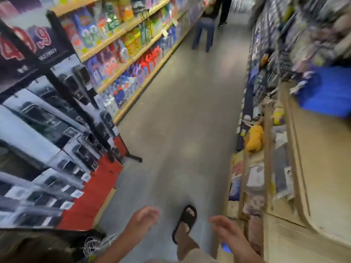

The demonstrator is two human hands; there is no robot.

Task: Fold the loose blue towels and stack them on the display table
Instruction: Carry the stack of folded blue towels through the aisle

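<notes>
The person is wearing a black slide sandal (187,220) with one wide strap at lower centre; a pale beige garment (193,255) is covering the leg at the bottom edge. The arms behind the left hand (143,218) and right hand (227,229) are showing bare.

Bright, flat light; floor (180,111) evenly lit, shadows faint. Heavy motion blur throughout. Sandal (187,218) is sharpest; left hand (144,217) and right hand (226,226) beside it smear. Shelves (133,54) left of sandal jagged, towel (330,92) far right of it streaked. Wide-angle bends edges.
</notes>
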